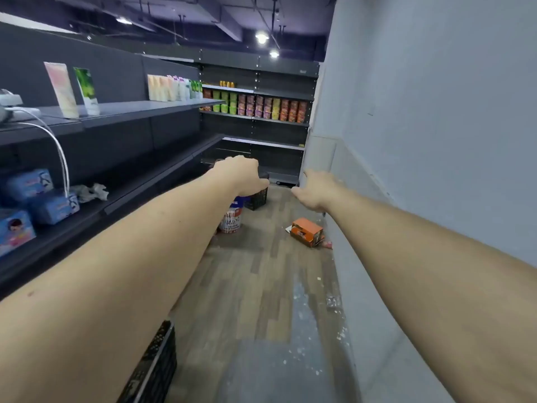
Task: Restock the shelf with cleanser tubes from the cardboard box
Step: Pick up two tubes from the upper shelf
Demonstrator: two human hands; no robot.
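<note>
1. On your right runs a pale grey wall (436,112), plain and unbroken.
2. Underfoot you have a wood-plank floor (255,271) (white specks scattered along the wall side).
3. Dark shelving (174,123) lines your left; a far rack (255,123) closes the aisle.
4. Round ceiling lamps (261,38) glow overhead among dark beams.

Nothing reads clearly — the white paint bucket with a blue band (231,218) carries white characters and the orange carton (307,235) dark print, both too blurred.
</note>
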